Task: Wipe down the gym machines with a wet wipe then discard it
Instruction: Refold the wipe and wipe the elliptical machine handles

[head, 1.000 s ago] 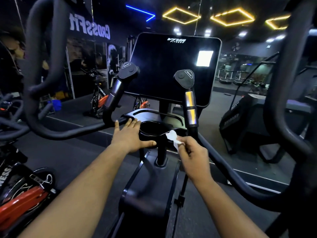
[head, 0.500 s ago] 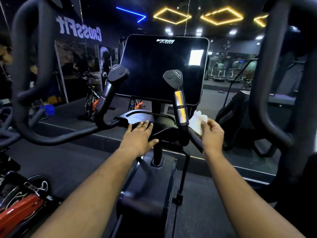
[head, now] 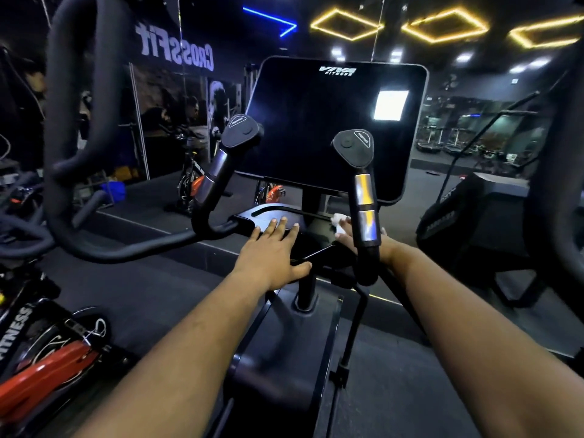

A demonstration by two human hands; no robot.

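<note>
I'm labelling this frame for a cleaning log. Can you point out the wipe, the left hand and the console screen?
wipe [head: 338, 221]: head view, the white bunch showing beside the right grip.
left hand [head: 271, 248]: head view, back of the hand.
console screen [head: 316, 121]: head view, middle of the dark panel.

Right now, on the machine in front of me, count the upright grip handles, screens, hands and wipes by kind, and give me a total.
Upright grip handles: 2
Console screen: 1
Hands: 2, left hand and right hand
White wipe: 1
Total: 6
</note>
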